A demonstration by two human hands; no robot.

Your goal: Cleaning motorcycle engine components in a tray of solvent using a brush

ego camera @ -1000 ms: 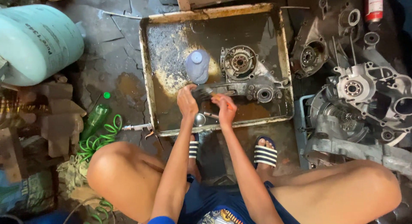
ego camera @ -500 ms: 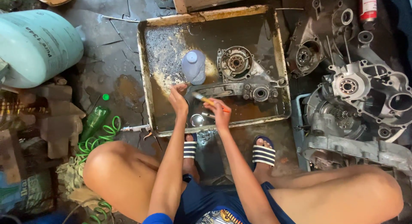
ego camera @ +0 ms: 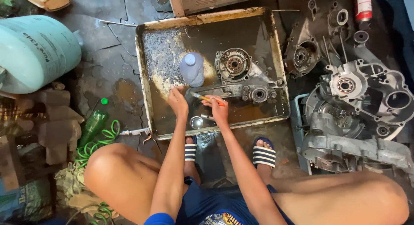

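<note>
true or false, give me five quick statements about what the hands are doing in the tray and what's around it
1. The right hand holds an orange-handled brush. True.
2. The metal tray is clean and dry. False: it is grimy, with wet dirty residue.
3. An engine casing lies in the tray. True.
4. The left hand holds the plastic bottle. False: the bottle stands in the tray, just beyond that hand and apart from it.
5. A pale green gas cylinder lies inside the tray. False: it lies on the floor outside the tray, off to the person's left.
</note>
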